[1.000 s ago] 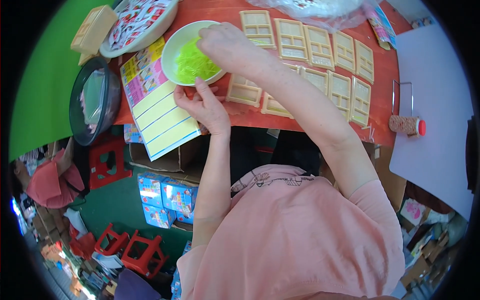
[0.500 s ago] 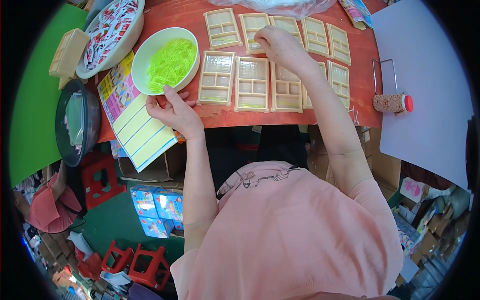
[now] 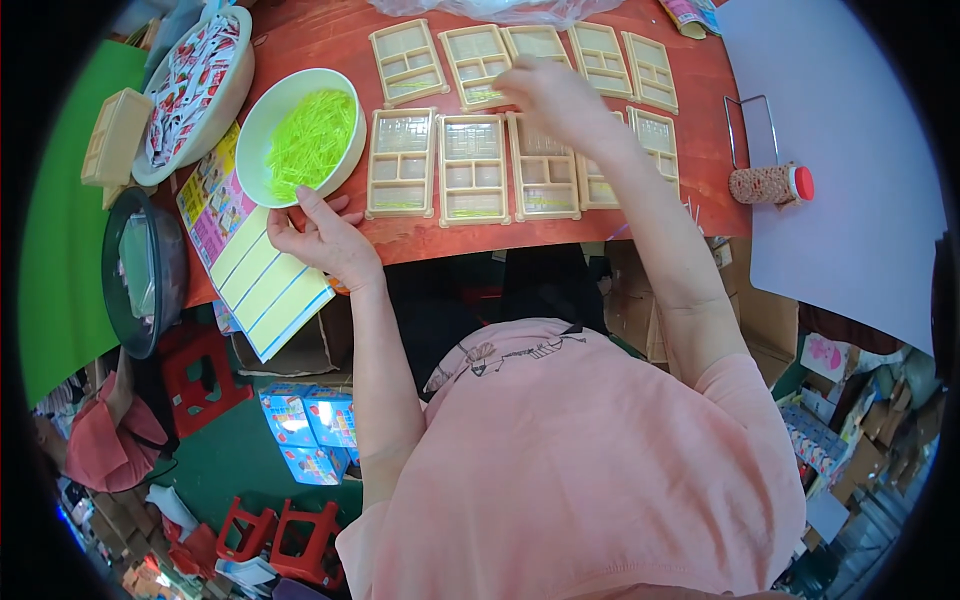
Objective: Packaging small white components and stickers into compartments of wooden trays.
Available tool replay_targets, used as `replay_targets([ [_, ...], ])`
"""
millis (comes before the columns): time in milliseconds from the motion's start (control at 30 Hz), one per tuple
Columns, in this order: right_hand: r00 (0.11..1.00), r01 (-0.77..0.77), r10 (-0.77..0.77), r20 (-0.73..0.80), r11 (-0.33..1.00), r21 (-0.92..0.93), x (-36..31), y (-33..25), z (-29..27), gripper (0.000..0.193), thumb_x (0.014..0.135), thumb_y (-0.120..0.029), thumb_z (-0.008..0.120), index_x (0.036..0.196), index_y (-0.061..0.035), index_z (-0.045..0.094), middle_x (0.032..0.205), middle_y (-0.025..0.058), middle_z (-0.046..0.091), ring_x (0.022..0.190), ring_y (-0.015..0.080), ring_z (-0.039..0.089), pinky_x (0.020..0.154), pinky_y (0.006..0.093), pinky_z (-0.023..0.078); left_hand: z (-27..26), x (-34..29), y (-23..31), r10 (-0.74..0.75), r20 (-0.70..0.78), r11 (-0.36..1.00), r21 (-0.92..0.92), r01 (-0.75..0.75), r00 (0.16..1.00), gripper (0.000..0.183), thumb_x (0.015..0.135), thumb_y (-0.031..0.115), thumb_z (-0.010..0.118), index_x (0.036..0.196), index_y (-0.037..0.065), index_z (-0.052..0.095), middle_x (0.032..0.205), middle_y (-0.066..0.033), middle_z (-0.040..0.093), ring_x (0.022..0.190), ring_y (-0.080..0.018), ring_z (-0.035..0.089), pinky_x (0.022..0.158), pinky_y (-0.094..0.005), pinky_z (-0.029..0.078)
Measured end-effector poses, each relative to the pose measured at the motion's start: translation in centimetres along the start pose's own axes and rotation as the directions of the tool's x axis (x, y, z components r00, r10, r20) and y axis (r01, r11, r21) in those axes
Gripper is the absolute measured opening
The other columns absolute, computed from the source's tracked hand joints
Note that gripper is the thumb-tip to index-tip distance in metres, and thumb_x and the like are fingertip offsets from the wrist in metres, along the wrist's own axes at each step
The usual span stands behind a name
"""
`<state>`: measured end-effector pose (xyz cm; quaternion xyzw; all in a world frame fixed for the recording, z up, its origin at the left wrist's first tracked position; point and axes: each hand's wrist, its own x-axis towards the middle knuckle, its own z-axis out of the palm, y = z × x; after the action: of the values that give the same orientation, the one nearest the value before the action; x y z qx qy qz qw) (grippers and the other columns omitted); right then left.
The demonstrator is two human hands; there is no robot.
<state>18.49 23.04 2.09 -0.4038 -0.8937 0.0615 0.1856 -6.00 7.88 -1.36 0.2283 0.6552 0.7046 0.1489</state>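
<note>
Right hand (image 3: 545, 90) blurred over back row of beige compartmented plastic trays (image 3: 472, 168), fingers pinched; whether it holds a stick, cannot tell. Left hand (image 3: 318, 235) open, touching rim of white bowl of green plastic sticks (image 3: 300, 135). Front trays show green sticks; some back ones look unfilled. White bowl of red-white sachets (image 3: 195, 85), yellow-striped printed sheet (image 3: 255, 270) at left; nothing blocks reach.

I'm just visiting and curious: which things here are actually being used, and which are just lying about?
In use: white bowl of green sticks by left hand; beige compartment trays under right hand.

Lying about: bowl of red-and-white sachets, red-capped shaker, black bowl.
</note>
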Motion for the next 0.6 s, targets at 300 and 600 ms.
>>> replay_targets([
  [300, 0.991, -0.021, 0.058, 0.124, 0.959, -0.282, 0.8, -1.9, -0.4, 0.02, 0.089, -0.005, 0.063, 0.106, -0.0071, 0.073, 0.106, 0.0145, 0.066, 0.102, 0.0324, 0.066, 0.088, 0.0434, 0.054, 0.3, -0.3, -0.3, 0.004, 0.013, 1.0, -0.027, -0.004, 1.0, 0.056, 0.103, 0.026, 0.059, 0.138, -0.006, 0.029, 0.132, -0.0215, 0.049, 0.077, -0.0162, 0.067, 0.048, -0.0205, 0.053],
  [600, 0.982, -0.183, 0.18, 0.062, 0.982, 0.043, -0.8, 3.1, -3.0, 0.017, 0.096, -0.014, 0.061, 0.106, -0.0041, 0.071, 0.099, 0.0133, 0.065, 0.095, 0.0307, 0.066, 0.084, 0.0401, 0.053, 0.2, 0.0, 0.0, -0.01, -0.005, 1.0, -0.014, 0.01, 1.0, 0.056, 0.103, 0.026, 0.058, 0.138, -0.006, 0.029, 0.129, -0.0217, 0.052, 0.077, -0.0168, 0.067, 0.048, -0.0205, 0.053],
])
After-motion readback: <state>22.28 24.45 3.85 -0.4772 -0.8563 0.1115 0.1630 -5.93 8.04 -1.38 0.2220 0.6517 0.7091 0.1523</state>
